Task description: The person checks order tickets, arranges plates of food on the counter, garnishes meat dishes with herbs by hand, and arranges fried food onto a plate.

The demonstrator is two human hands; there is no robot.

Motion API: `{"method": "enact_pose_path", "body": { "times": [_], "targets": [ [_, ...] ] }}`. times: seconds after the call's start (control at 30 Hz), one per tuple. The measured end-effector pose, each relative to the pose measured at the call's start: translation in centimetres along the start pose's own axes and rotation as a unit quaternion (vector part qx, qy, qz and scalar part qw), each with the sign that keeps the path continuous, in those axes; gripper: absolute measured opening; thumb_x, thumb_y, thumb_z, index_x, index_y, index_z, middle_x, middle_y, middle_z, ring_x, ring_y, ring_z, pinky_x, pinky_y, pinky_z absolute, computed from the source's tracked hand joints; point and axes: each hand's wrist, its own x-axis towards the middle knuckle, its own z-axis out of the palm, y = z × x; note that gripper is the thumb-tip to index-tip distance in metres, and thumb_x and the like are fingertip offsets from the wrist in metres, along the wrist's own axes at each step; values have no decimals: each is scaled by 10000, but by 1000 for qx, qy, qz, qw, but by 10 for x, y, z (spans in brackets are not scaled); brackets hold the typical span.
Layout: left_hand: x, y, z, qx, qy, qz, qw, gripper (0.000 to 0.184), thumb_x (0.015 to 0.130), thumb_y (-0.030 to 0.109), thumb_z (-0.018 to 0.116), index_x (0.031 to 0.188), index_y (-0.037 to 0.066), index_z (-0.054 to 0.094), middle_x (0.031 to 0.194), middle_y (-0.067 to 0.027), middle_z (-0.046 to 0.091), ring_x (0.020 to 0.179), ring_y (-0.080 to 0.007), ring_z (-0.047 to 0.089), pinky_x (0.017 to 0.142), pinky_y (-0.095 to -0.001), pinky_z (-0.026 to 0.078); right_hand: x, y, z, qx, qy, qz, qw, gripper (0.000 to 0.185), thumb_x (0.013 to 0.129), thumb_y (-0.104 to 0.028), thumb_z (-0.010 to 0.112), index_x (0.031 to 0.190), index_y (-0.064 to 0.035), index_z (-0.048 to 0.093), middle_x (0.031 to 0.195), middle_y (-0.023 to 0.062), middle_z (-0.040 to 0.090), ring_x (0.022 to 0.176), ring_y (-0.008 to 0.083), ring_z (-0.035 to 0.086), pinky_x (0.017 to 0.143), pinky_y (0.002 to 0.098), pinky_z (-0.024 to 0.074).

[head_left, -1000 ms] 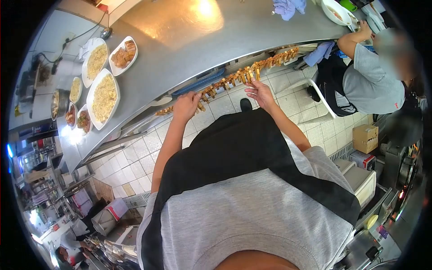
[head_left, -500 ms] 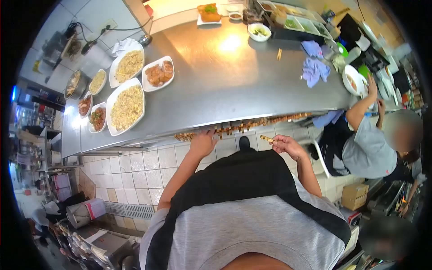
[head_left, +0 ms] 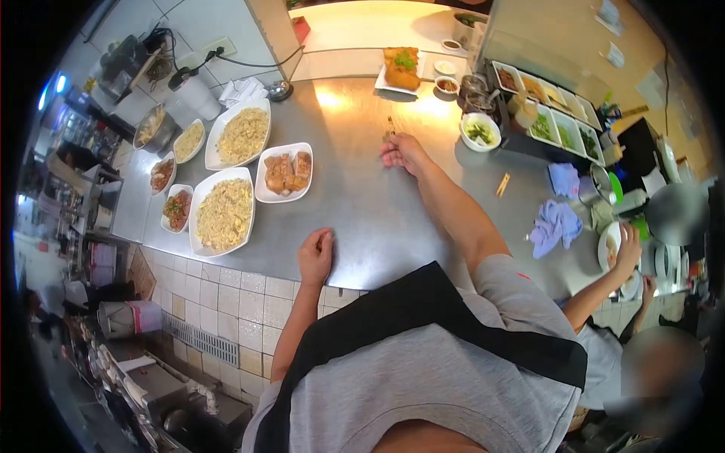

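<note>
My right hand (head_left: 406, 155) reaches far over the steel counter (head_left: 355, 196), fingers closed at the near side of a plate of fried food (head_left: 402, 69). A small wooden clothespin (head_left: 390, 125) shows at its fingertips, partly blurred. Closer to me, my left hand (head_left: 316, 255) is curled over the counter's front edge; whatever lies inside its fingers, if anything, is hidden. Left of that hand stand a square bowl of browned meat pieces (head_left: 287, 175) and a large bowl of fried rice (head_left: 224, 213). Another clothespin (head_left: 502, 185) lies on the counter right of my right arm.
More rice and meat dishes crowd the left end, beside a call bell (head_left: 280, 90). At right are a bowl of greens (head_left: 480, 134), a rack of ingredient trays (head_left: 559, 128) and lilac cloths (head_left: 557, 226). A co-worker's hand (head_left: 628, 248) is over a bowl at far right.
My right hand has gone from below the counter edge, with a clothespin, to far over the counter. My left hand has left the row of clothespins under the edge and come up.
</note>
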Motion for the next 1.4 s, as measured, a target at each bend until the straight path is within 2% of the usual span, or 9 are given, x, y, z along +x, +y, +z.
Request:
{"method": "enact_pose_path", "body": {
  "times": [0.47,0.73,0.8,0.93,1.0,1.1,1.2,1.23,1.4],
  "targets": [
    [5,9,-2,-24,1,-40,999,140,846,119,608,928,20,661,675,-37,599,575,-80,528,532,-219,433,157,-51,36,66,99,8,993,245,920,-226,424,957,9,482,856,145,621,632,246,615,568,388,549],
    [3,10,-4,-73,-26,-51,996,146,852,125,603,925,11,659,705,-48,623,614,-90,552,567,-222,449,83,-28,18,70,28,2,997,326,903,-338,516,1005,-31,479,823,117,596,641,241,617,581,366,547],
    [2,6,-4,-65,-36,-40,996,146,852,123,603,926,10,659,714,-53,627,618,-96,557,579,-227,454,39,-8,12,19,25,-34,999,252,896,-272,535,984,-37,506,780,107,588,578,213,599,511,332,522],
    [0,11,-6,-62,-63,-55,995,145,854,118,596,931,10,656,732,-62,636,633,-107,564,600,-242,462,-64,28,-13,1,-18,-41,999,187,909,-232,540,936,-48,556,775,72,604,583,166,606,519,302,521],
    [-3,-11,0,-59,-68,-34,995,142,856,112,590,933,12,654,739,-61,638,639,-108,564,609,-246,463,-113,31,-37,-53,-42,0,998,215,914,-251,551,1028,-69,552,838,52,614,652,131,610,577,254,508],
    [0,2,-4,-61,-84,-35,994,136,861,102,579,931,11,651,728,-53,630,635,-103,551,602,-243,452,-169,6,-82,-195,-79,61,976,260,903,-261,565,1086,-77,555,869,45,626,664,128,616,589,250,505],
    [1,19,-3,-57,-72,-11,996,130,864,93,571,920,6,650,697,-43,615,617,-104,534,588,-248,440,-211,-61,-134,-337,-6,-30,941,265,883,-259,573,1081,-85,583,874,35,647,612,126,618,558,259,510],
    [2,25,-4,-34,-94,-45,994,132,867,92,564,926,6,645,739,-58,616,640,-107,530,583,-248,431,-222,-90,-152,-350,17,-72,934,270,880,-254,571,1085,-80,583,878,32,647,617,122,619,558,259,508],
    [0,39,37,-5,-30,49,998,189,835,79,565,1003,16,625,1005,-139,587,879,-222,550,767,-317,437,-244,-236,-250,-367,198,-123,901,310,856,-263,577,1111,-85,589,888,13,629,622,105,599,578,241,495]
  ]
}}
